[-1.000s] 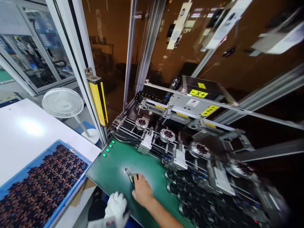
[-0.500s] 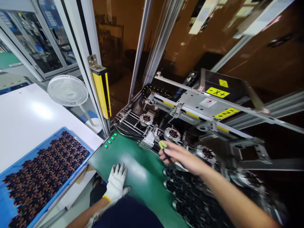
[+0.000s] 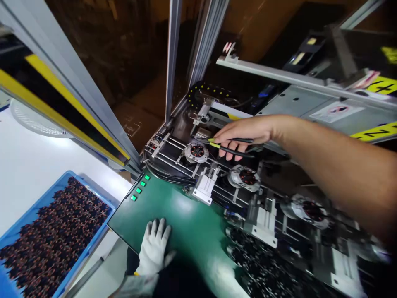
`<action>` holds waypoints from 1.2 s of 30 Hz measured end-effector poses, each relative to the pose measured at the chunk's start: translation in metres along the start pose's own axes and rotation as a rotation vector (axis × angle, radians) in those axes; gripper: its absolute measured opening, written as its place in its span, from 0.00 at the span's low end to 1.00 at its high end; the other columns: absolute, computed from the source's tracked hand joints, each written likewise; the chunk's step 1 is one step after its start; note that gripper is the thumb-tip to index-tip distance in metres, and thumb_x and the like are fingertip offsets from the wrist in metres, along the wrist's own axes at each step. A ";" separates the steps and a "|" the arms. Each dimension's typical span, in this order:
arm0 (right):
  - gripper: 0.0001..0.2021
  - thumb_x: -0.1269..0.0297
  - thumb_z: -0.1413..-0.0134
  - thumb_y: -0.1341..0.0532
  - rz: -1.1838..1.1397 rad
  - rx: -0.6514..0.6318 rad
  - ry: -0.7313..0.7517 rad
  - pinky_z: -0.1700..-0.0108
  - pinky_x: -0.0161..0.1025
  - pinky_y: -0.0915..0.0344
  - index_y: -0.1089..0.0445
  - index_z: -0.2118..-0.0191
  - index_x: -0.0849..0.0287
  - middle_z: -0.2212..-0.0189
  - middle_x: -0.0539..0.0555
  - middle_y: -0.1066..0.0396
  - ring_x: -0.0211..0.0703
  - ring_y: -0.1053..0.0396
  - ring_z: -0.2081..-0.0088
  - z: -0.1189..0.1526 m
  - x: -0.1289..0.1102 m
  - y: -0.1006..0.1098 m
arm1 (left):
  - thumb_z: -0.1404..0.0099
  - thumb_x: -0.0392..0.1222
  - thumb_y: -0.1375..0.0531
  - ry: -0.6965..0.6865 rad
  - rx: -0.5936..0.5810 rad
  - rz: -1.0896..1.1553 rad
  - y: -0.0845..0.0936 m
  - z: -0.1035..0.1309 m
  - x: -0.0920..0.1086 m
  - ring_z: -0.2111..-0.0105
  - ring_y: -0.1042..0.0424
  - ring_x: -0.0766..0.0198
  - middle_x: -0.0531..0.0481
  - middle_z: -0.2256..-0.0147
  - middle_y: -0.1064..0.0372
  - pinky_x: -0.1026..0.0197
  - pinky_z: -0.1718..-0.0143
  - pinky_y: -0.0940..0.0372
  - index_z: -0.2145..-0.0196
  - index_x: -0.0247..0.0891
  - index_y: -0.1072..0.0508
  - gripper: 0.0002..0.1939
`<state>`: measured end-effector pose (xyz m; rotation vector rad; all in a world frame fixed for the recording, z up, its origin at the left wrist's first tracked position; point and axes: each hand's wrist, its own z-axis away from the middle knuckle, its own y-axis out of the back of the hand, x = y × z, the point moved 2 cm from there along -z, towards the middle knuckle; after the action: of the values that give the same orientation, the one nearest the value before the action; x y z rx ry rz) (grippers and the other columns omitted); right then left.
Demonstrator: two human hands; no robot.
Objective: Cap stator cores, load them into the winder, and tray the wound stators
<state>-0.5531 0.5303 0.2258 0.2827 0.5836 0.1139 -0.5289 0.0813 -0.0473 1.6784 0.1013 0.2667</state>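
i can count two hands here, one gloved left hand (image 3: 153, 248) and one bare right hand (image 3: 245, 131). there is one pair of pliers (image 3: 228, 149). i see four green squares (image 3: 143, 183), three silver blocks (image 3: 204, 187) and at least three round holders (image 3: 190, 156). one blue tray (image 3: 68, 279) has lots of dark bits (image 3: 58, 231), too many to count. there is one white fan (image 3: 34, 120).

tray (image 3: 8, 282) left of worktop (image 3: 198, 236) | fixtures (image 3: 196, 153) behind worktop | pliers (image 3: 215, 145) in right hand (image 3: 243, 131)

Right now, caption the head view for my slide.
Gloved left hand rests on green worktop; bare right hand holds pliers near round fixture.
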 end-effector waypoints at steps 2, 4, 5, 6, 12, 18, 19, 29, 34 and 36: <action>0.24 0.63 0.30 0.47 0.046 0.006 -0.034 0.71 0.25 0.40 0.33 0.46 0.86 0.70 0.64 0.24 0.27 0.28 0.75 -0.009 -0.001 0.001 | 0.45 0.56 0.35 -0.009 0.010 -0.009 0.000 -0.001 0.000 0.39 0.39 0.36 0.35 0.36 0.38 0.37 0.37 0.51 0.37 0.39 0.35 0.40; 0.25 0.62 0.30 0.48 0.091 0.020 -0.093 0.69 0.27 0.38 0.36 0.44 0.87 0.69 0.64 0.24 0.28 0.27 0.75 -0.013 -0.001 0.000 | 0.45 0.56 0.35 -0.003 -0.002 -0.015 0.001 -0.002 -0.001 0.39 0.39 0.36 0.36 0.36 0.37 0.37 0.38 0.51 0.37 0.39 0.35 0.40; 0.26 0.62 0.30 0.49 0.104 0.028 -0.127 0.69 0.29 0.37 0.37 0.43 0.87 0.69 0.65 0.24 0.30 0.27 0.75 -0.014 -0.002 -0.001 | 0.45 0.56 0.35 0.002 -0.009 -0.016 0.002 -0.002 -0.001 0.40 0.39 0.37 0.36 0.37 0.37 0.38 0.38 0.51 0.37 0.40 0.34 0.40; 0.26 0.62 0.30 0.49 0.107 0.038 -0.157 0.68 0.31 0.35 0.38 0.42 0.88 0.68 0.66 0.24 0.31 0.26 0.74 -0.014 -0.002 -0.002 | 0.45 0.55 0.35 0.005 -0.015 -0.014 0.003 -0.003 -0.001 0.39 0.39 0.37 0.36 0.36 0.37 0.38 0.38 0.50 0.37 0.39 0.34 0.39; 0.28 0.61 0.36 0.47 0.043 0.095 -0.253 0.66 0.30 0.36 0.37 0.46 0.89 0.59 0.72 0.25 0.36 0.23 0.66 -0.017 0.003 -0.002 | 0.42 0.54 0.36 0.000 -0.004 0.028 0.003 -0.003 -0.001 0.38 0.40 0.36 0.35 0.37 0.37 0.36 0.38 0.48 0.38 0.38 0.34 0.37; 0.28 0.61 0.36 0.49 0.080 0.103 -0.267 0.66 0.34 0.34 0.37 0.45 0.88 0.60 0.71 0.25 0.38 0.23 0.66 -0.013 0.003 -0.004 | 0.44 0.53 0.36 0.028 -0.025 0.034 0.002 -0.003 0.000 0.39 0.40 0.35 0.36 0.37 0.37 0.36 0.39 0.48 0.38 0.39 0.34 0.38; 0.28 0.60 0.35 0.50 0.098 0.095 -0.256 0.66 0.34 0.34 0.37 0.44 0.87 0.61 0.69 0.25 0.37 0.23 0.67 -0.013 0.003 -0.004 | 0.43 0.53 0.36 0.030 -0.037 0.037 0.003 -0.003 0.001 0.39 0.40 0.36 0.36 0.37 0.37 0.36 0.39 0.48 0.38 0.39 0.34 0.37; 0.29 0.59 0.34 0.50 0.116 0.081 -0.210 0.63 0.40 0.32 0.38 0.42 0.84 0.68 0.62 0.24 0.36 0.24 0.69 -0.019 0.004 -0.006 | 0.44 0.56 0.36 0.025 -0.014 0.020 0.002 -0.003 0.000 0.40 0.39 0.35 0.36 0.37 0.36 0.35 0.40 0.47 0.39 0.39 0.33 0.38; 0.23 0.66 0.34 0.46 0.116 0.094 -0.115 0.68 0.33 0.35 0.36 0.43 0.86 0.69 0.61 0.24 0.30 0.28 0.78 -0.021 0.006 -0.001 | 0.43 0.53 0.36 0.029 -0.041 0.039 0.004 -0.003 0.000 0.39 0.40 0.36 0.36 0.36 0.38 0.36 0.39 0.48 0.38 0.39 0.34 0.37; 0.23 0.67 0.35 0.46 0.134 0.100 -0.090 0.69 0.30 0.37 0.35 0.44 0.86 0.69 0.61 0.24 0.26 0.30 0.79 -0.017 0.003 0.002 | 0.43 0.54 0.36 0.027 -0.035 0.042 0.003 -0.002 0.000 0.38 0.40 0.36 0.37 0.36 0.38 0.36 0.38 0.48 0.37 0.39 0.35 0.38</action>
<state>-0.5602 0.5369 0.2115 0.4220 0.4819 0.2005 -0.5296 0.0827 -0.0443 1.6440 0.0810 0.3209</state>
